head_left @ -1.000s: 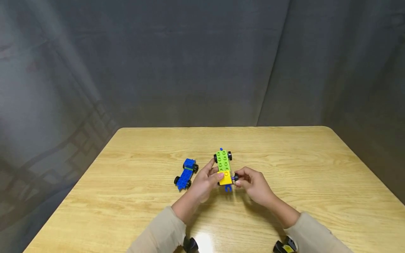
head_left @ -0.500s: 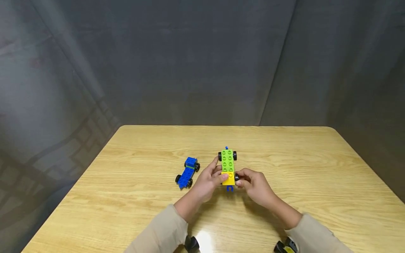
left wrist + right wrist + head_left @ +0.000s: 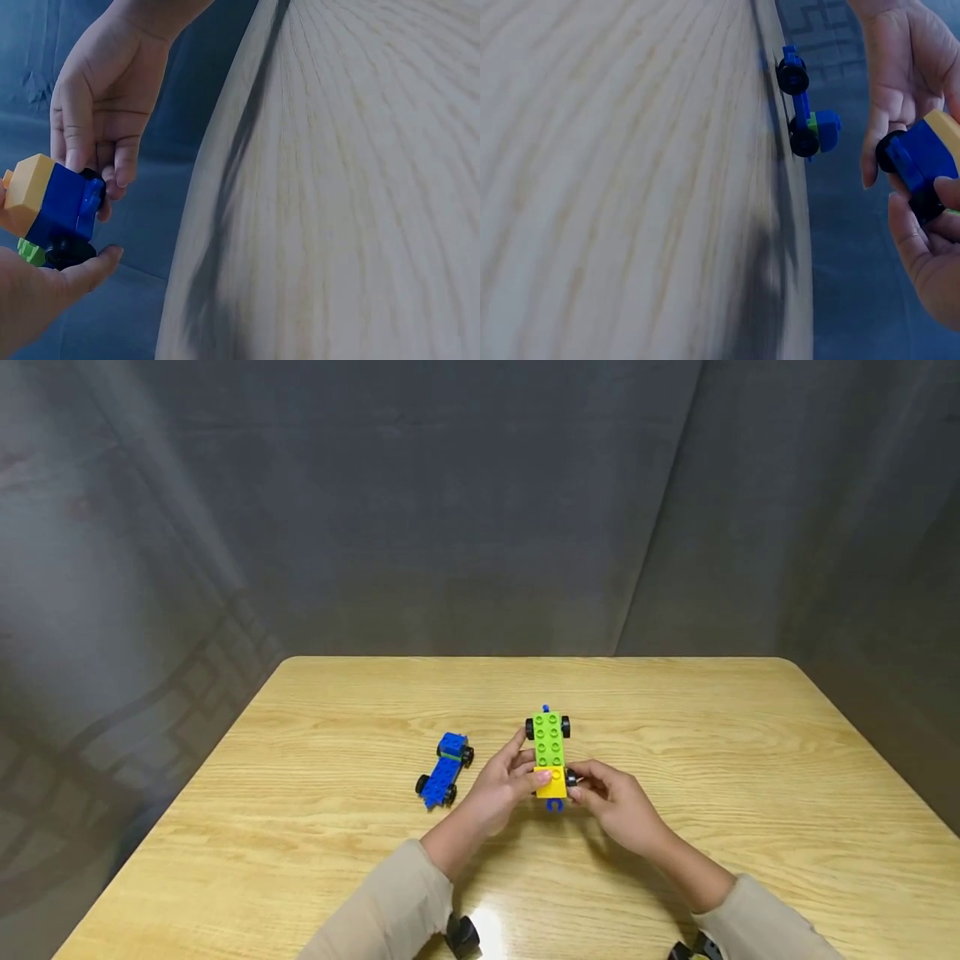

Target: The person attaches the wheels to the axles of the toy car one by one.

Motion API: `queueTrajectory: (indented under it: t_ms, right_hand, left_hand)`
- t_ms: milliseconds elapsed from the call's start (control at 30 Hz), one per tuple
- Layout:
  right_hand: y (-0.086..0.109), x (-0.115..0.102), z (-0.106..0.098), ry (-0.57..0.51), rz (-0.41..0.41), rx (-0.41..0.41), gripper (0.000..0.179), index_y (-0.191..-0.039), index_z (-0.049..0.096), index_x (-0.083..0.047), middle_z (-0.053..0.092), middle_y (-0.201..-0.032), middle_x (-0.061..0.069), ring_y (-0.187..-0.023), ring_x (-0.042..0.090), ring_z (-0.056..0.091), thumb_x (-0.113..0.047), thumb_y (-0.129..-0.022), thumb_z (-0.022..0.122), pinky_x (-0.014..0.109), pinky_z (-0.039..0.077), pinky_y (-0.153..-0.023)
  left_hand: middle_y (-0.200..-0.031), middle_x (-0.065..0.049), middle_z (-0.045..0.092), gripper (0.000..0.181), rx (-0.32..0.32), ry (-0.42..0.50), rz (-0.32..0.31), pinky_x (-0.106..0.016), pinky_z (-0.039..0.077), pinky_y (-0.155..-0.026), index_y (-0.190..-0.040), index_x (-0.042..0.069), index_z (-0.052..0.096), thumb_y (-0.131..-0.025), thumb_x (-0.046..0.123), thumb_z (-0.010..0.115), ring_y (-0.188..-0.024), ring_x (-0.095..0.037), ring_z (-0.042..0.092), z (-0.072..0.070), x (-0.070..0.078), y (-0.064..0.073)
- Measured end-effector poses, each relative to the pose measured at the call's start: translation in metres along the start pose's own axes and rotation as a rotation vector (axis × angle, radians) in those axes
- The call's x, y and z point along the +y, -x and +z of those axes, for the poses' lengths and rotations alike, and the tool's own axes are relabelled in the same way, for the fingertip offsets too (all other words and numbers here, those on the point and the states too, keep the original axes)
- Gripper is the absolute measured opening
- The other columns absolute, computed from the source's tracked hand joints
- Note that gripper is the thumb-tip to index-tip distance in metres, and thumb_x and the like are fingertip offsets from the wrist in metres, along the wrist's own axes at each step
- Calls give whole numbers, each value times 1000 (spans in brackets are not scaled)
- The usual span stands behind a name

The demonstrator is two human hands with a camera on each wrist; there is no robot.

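Observation:
A toy building-brick car (image 3: 548,741) with a green studded top, a yellow block (image 3: 552,787) at its near end and black wheels is held above the table. My left hand (image 3: 498,791) grips it from the left, thumb on the yellow block and fingers along its side and under it. At the near right corner my right hand (image 3: 624,811) pinches the black wheel (image 3: 572,777) between thumb and fingers. The car's blue underpart (image 3: 64,201) shows in the left wrist view. A blue hook piece (image 3: 554,805) sticks out from the near end.
A second toy car, blue with black wheels (image 3: 442,772), stands on the wooden table (image 3: 300,760) left of my hands. Black objects (image 3: 462,937) lie partly hidden by the sleeves at the near edge. Grey cloth (image 3: 450,510) hangs behind the table.
Both hands and the held car have shifted a little to the right. The near right wheel, which stood out from the car on its axle, now sits close against its side.

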State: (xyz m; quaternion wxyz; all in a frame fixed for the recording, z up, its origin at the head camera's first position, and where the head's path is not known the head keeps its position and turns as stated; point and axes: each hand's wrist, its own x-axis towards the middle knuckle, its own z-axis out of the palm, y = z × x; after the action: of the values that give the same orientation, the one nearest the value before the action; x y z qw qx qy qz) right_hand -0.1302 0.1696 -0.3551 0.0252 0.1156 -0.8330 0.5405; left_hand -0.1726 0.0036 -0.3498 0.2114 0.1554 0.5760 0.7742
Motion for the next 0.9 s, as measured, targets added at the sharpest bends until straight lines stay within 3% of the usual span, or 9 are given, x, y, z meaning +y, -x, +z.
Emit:
queueTrajectory:
  t_ms: [300,667,900]
  right_hand:
    - [1,3,-2,-23,-9,-40,41,-117,43,9,53,-102,17,-87,25,53,-6,-82,57,23,46,-73]
    - [0,-5,0,-63,113,-26,53,-121,41,5,52,-106,16,-89,21,54,-24,-82,59,29,46,-73]
    - [0,-5,6,-208,188,20,52,-121,38,6,48,-112,20,-93,24,55,-22,-82,59,32,45,-77]
  left_hand:
    - [-118,-19,41,70,37,31,-13,-32,42,-81,-138,4,10,-82,-1,52,-99,-22,50,0,-4,-1]
    - [-117,-19,41,74,67,77,2,-32,44,-78,-138,6,12,-79,-2,56,-97,-21,50,0,-5,-1]
    - [-119,-19,39,81,75,68,-4,-32,42,-81,-138,7,6,-77,-3,58,-102,-24,48,1,-7,-1]
